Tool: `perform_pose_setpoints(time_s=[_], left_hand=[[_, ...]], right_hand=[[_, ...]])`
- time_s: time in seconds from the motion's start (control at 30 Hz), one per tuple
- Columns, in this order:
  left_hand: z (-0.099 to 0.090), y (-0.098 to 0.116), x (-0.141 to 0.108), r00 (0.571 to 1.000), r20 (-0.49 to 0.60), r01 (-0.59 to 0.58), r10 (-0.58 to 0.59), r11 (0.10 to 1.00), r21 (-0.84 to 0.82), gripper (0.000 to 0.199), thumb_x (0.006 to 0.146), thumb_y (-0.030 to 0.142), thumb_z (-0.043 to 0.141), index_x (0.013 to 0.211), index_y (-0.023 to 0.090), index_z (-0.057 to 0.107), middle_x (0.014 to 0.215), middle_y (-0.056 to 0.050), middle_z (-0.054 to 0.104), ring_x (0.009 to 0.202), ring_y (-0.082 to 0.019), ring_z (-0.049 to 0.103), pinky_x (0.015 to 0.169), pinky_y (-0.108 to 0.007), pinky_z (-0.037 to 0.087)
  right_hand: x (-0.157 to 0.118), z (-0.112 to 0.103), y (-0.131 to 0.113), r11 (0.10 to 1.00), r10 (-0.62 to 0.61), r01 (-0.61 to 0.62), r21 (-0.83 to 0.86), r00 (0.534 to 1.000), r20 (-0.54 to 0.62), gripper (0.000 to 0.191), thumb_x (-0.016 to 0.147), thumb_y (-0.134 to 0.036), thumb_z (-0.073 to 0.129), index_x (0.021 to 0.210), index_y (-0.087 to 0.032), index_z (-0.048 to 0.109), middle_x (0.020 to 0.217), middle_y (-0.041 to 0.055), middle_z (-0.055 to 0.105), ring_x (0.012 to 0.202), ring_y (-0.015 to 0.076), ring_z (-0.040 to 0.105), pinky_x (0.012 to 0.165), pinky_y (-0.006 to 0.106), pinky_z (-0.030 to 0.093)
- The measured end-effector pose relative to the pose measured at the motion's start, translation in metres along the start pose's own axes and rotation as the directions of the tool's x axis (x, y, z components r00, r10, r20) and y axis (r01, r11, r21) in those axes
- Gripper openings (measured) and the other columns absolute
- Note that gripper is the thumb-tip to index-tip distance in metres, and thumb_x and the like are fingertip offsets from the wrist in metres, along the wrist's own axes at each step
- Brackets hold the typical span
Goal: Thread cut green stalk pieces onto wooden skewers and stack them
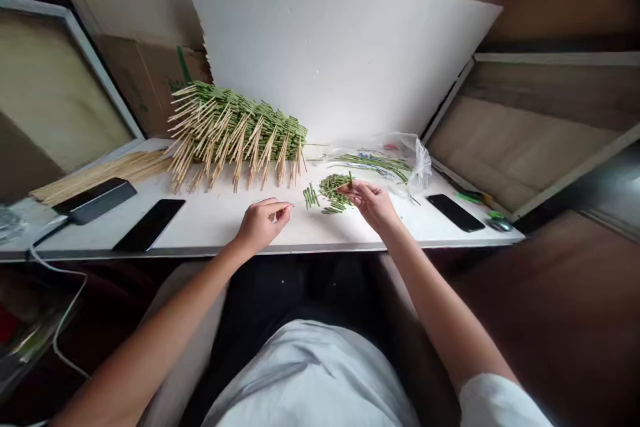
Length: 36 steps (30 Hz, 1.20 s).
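Just above the table's front edge, my left hand (265, 223) is closed in a pinch, fingertips pointing right. Whatever sits in that pinch is too small to make out. My right hand (369, 201) pinches a short cut green bean piece (351, 177), held upright over a small heap of cut green bean pieces (334, 183). Several more bean pieces (311, 196) lie in a neat row between the two hands, left of the heap. Behind my left hand is a large stack of skewered green beans (250, 117), with bare bamboo stick ends (240, 153) facing me.
Loose bamboo sticks (105, 177), a black box (95, 200) and a dark phone (150, 225) lie at left. A plastic bag (421, 167) with long green beans (375, 162) is behind my right hand. Another phone (456, 213) lies at right. A white board (340, 47) stands behind.
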State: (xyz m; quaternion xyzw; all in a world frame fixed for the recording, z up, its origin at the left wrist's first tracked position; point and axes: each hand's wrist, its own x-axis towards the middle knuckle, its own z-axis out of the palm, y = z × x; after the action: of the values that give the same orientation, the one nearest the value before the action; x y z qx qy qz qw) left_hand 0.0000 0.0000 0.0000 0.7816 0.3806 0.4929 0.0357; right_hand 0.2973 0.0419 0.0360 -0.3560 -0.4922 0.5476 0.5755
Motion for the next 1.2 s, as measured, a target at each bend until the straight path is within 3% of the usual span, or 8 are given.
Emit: perform_pose_setpoints(time_s=[0.37, 0.67, 0.87, 1.2], left_hand=[[0.0, -0.002, -0.001, 1.0, 0.02, -0.014, 0.014, 1.0, 0.011, 0.024, 0.103, 0.022, 0.063, 0.095, 0.018, 0.085, 0.069, 0.0, 0.059, 0.059, -0.012, 0.046, 0.061, -0.027, 0.038], [0.0, 0.002, -0.001, 1.0, 0.005, -0.013, 0.013, 1.0, 0.007, 0.025, 0.105, 0.024, 0.062, 0.098, 0.019, 0.085, 0.074, -0.002, 0.065, 0.06, -0.013, 0.047, 0.061, -0.027, 0.039], [0.001, 0.002, -0.002, 0.999, -0.006, -0.036, 0.037, 0.997, 0.062, 0.025, 0.105, 0.023, 0.061, 0.099, 0.019, 0.084, 0.077, -0.003, 0.068, 0.062, -0.013, 0.05, 0.063, -0.027, 0.04], [0.006, 0.004, -0.006, 0.998, -0.015, -0.066, 0.067, 0.996, 0.054, 0.025, 0.107, 0.024, 0.06, 0.1, 0.019, 0.084, 0.077, -0.003, 0.067, 0.062, -0.013, 0.052, 0.064, -0.027, 0.042]], right_hand=[[0.0, -0.005, -0.003, 0.998, -0.003, 0.005, -0.067, 0.999, 0.033, 0.036, 0.073, -0.053, 0.096, 0.088, -0.022, 0.085, 0.097, 0.0091, 0.086, 0.102, 0.027, 0.081, 0.083, 0.033, 0.062], [0.002, -0.001, 0.006, 1.0, -0.016, 0.016, -0.004, 0.997, -0.076, 0.037, 0.071, -0.052, 0.097, 0.086, -0.022, 0.082, 0.094, 0.0072, 0.084, 0.103, 0.0255, 0.079, 0.071, 0.028, 0.061], [0.0, 0.005, 0.017, 0.999, -0.038, 0.039, 0.006, 0.995, -0.097, 0.036, 0.073, -0.053, 0.095, 0.089, -0.023, 0.083, 0.109, 0.0085, 0.084, 0.114, 0.0275, 0.077, 0.079, 0.03, 0.065], [-0.012, 0.025, 0.026, 0.994, -0.105, 0.101, -0.034, 0.986, -0.132, 0.037, 0.077, -0.057, 0.092, 0.088, -0.023, 0.082, 0.103, 0.0078, 0.084, 0.113, 0.0277, 0.078, 0.083, 0.034, 0.067]])
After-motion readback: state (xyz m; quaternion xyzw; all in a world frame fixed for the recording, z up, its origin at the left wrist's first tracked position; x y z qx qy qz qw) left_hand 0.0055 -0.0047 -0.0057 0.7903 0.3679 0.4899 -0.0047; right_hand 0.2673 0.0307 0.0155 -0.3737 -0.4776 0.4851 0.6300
